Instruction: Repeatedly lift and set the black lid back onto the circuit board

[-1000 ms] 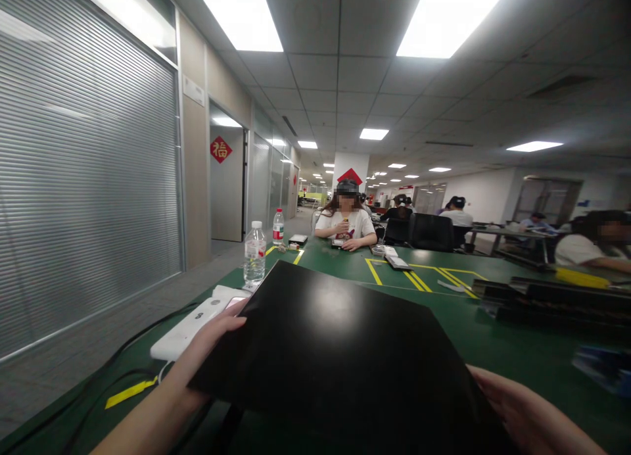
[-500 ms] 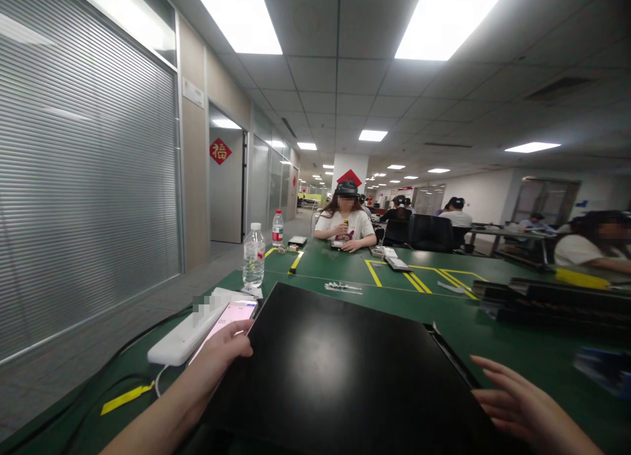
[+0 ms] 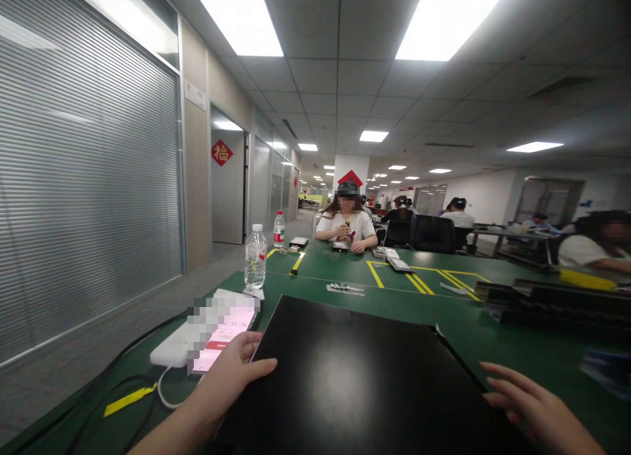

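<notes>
A large flat black panel (image 3: 355,376) lies in front of me above the green table (image 3: 305,281). My left hand (image 3: 241,363) grips its left edge, with the thumb on top and the fingers at the side, partly hidden. At the panel's right edge, my right hand (image 3: 527,396) has its fingers spread, the lower ones near or against the edge. A phone (image 3: 229,336) with a pink screen lies just left of my left hand, beside a white power strip (image 3: 172,346).
Two bottles, a near clear one (image 3: 255,261) and a farther one (image 3: 279,229), stand beyond the phone. Black trays (image 3: 566,304) lie at the right. A person (image 3: 348,225) sits across the table. Cables run along the left edge.
The panel has shifted slightly right and its far edge sits lower in view. My left hand has moved right and down, its thumb now farther over the panel. More of the phone shows.
</notes>
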{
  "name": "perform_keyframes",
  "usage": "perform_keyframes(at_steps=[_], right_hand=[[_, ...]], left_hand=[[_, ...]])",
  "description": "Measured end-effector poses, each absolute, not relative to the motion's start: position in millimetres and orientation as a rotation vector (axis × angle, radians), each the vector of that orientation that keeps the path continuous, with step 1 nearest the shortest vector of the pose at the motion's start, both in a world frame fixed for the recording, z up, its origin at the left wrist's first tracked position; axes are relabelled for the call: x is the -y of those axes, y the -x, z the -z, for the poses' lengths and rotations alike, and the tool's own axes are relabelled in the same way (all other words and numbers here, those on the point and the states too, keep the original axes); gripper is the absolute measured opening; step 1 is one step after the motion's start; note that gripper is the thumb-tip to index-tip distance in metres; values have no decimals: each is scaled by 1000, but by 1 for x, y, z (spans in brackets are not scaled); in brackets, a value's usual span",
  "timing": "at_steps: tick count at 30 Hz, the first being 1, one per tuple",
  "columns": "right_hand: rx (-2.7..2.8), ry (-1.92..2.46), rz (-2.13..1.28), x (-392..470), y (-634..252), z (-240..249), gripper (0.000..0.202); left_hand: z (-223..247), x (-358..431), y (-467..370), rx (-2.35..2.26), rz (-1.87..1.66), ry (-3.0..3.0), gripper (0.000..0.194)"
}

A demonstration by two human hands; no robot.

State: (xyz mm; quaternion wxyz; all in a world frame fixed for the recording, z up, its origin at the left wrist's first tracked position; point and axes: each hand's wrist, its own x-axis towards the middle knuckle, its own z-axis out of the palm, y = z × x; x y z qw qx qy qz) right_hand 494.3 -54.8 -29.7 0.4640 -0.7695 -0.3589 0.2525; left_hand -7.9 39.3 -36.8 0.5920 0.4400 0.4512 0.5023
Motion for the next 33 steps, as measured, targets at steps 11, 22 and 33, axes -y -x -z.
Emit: perform_keyframes(at_steps=[11,22,33], right_hand=[[990,2059,-481,52,-502,34,60],[1131,2146,-343,50,-513,52,53],[1239,2165,-268,46,-534,71,51]], left_hand=[[45,-39,4,-1101,-1132,-1099,60],[37,-33,5,-1192,-1044,-1249,51],[49,-39,4,-1224,-1088,-1259,50]])
